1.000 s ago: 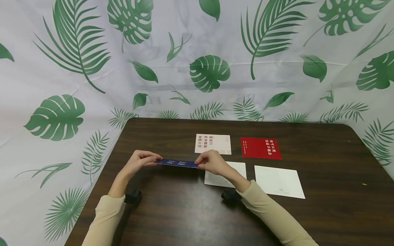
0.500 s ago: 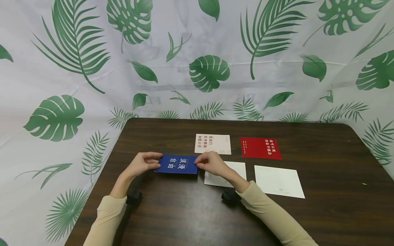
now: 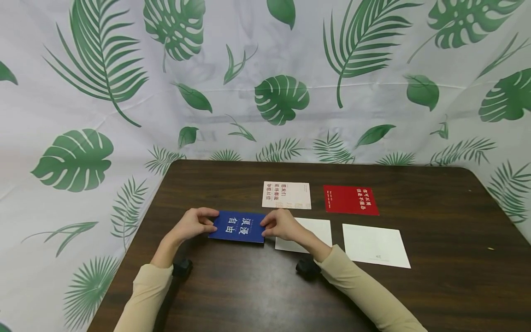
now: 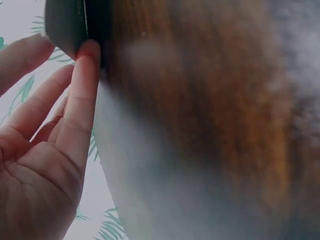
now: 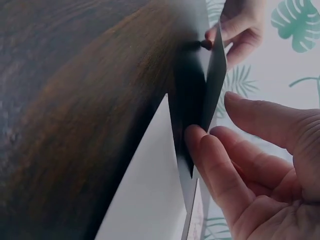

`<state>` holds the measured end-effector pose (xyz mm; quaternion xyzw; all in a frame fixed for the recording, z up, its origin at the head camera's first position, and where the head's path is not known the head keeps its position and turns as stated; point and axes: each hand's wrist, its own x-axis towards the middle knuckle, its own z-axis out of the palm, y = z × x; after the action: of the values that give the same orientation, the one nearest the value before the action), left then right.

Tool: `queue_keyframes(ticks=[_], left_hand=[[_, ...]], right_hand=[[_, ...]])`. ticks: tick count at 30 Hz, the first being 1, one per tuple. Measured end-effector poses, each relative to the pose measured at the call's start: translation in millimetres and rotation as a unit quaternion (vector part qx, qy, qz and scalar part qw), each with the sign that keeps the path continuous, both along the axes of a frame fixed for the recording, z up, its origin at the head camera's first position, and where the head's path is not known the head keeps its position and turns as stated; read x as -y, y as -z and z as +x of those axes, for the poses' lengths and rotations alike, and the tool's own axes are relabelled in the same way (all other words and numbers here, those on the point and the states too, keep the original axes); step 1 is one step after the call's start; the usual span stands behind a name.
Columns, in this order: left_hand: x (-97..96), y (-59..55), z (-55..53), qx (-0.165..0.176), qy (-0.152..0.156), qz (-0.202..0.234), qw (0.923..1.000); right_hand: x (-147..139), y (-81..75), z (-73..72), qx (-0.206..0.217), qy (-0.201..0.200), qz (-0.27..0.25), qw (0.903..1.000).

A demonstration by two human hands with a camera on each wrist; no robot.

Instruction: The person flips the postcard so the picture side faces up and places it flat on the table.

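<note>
In the head view, a blue card (image 3: 238,227) with white characters faces up, left of the table's middle. My left hand (image 3: 191,225) holds its left edge, thumb and fingers spread along it. At the opposite edge my right hand (image 3: 284,226) grips the card between thumb and fingers. The right wrist view shows the card (image 5: 215,80) edge-on, slightly above the table, with fingertips on its underside. From the left wrist, only a dark corner of the card (image 4: 65,25) appears, by the fingers.
On the dark wooden table (image 3: 232,295) lie a pale card with printed characters (image 3: 286,194), a red card (image 3: 351,199) and two white cards, one partly behind the right hand (image 3: 317,228) and one farther right (image 3: 375,245). A leaf-patterned curtain (image 3: 232,101) hangs behind.
The blue card was seen nearly edge-on between both hands; its face has tilted flat into view, and it has come slightly nearer the person. Both hands have kept their hold.
</note>
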<state>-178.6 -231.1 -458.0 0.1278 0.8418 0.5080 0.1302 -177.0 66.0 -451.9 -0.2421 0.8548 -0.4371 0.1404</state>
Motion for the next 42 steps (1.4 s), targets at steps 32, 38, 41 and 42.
queue_keyframes(ticks=[32,38,41,42], left_hand=[[-33.8,-11.6,1.8,-0.080,-0.045,-0.070,0.9933],[-59.1,-16.1,-2.4,-0.090,-0.015,-0.022,0.9956],[-71.4,-16.5,-4.5,-0.093,-0.009,-0.002,0.9956],[-75.6,-17.0,-4.9,-0.094,-0.004,0.003,0.9956]], right_hand=[[-11.8,-7.1,-1.5,-0.030,0.007,-0.007,0.9995],[-31.0,-14.6,-4.5,-0.010,0.030,-0.030,0.9991],[-40.8,-16.7,-4.6,0.002,0.045,-0.034,0.9984],[-44.1,-17.3,-4.3,0.003,0.049,-0.034,0.9982]])
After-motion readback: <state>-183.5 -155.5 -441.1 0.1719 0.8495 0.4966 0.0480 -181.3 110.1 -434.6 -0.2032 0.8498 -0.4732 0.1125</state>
